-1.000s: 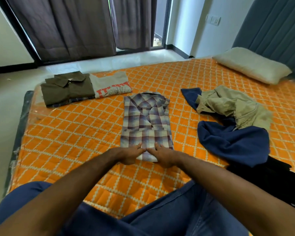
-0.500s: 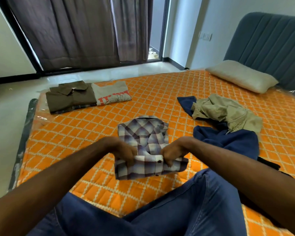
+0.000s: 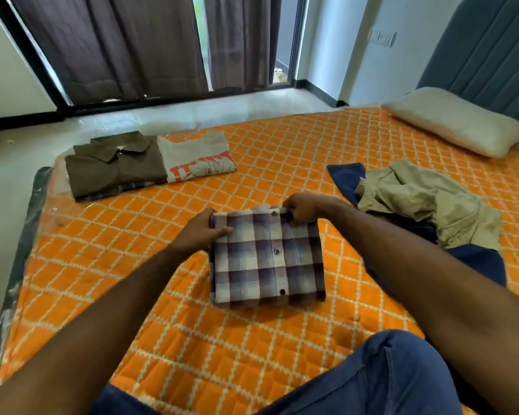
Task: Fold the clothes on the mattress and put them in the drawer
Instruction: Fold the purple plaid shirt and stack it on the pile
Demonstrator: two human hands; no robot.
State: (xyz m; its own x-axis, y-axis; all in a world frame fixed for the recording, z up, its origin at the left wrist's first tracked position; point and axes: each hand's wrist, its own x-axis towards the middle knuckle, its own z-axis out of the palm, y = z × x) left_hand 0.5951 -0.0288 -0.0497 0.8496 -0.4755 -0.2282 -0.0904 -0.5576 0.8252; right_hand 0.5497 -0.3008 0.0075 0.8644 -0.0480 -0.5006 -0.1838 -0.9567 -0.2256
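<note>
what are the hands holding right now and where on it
Both hands, left and right, grip the folded plaid shirt at its far corners.

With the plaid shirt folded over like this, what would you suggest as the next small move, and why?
Probably carry the plaid shirt to the folded brown shirt and grey tee: it is a compact rectangle, with the left hand and right hand gripping its far edge.

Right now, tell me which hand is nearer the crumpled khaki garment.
Right. The right hand pinches the plaid shirt's far right corner, just short of the khaki garment. The left hand holds the shirt's far left corner, the whole shirt between it and the garment.
</note>
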